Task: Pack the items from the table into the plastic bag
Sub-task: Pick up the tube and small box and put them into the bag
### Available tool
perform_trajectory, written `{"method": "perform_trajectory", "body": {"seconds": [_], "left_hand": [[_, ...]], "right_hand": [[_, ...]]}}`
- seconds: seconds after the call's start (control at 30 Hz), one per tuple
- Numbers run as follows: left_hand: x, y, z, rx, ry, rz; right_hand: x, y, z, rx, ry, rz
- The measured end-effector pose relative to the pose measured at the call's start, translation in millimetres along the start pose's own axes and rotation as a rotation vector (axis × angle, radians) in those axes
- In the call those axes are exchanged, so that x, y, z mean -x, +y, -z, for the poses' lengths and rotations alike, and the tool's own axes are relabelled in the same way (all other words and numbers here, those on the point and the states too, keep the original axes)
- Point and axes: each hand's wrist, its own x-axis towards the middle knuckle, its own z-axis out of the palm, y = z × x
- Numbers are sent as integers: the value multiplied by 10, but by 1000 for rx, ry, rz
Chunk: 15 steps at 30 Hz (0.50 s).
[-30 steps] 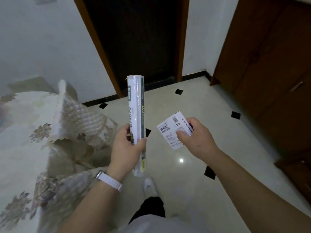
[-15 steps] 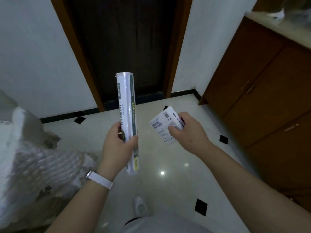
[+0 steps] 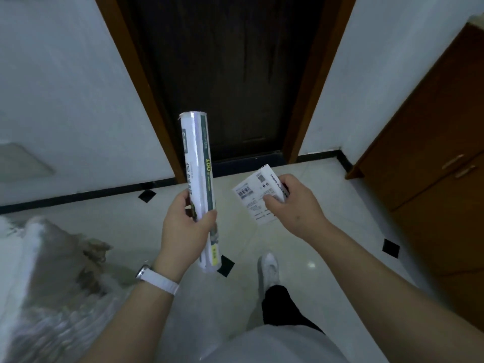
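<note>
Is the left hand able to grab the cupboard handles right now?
Probably not. The left hand is already wrapped around the long roll, and the cupboard handles sit far off on the right side, beyond the right hand holding the white box.

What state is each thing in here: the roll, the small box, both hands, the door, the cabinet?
Roll: near upright, held at its lower half.
Small white box: closed, label side up, held.
Left hand: grip shut on the roll.
Right hand: grip shut on the box.
Dark door: closed.
Wooden cabinet: doors closed.
</note>
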Motion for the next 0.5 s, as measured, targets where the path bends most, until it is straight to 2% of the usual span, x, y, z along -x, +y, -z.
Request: {"method": "perform_trajectory", "body": {"seconds": [0.23,0.5], "left_hand": [[-1233,141,-104,-31,130,105],[-2256,372,95,-36,345,179]], "right_hand": [[-1597,-110,-103,-65,-110,43],[-3059,-761,-286,-75,-302,191]]}}
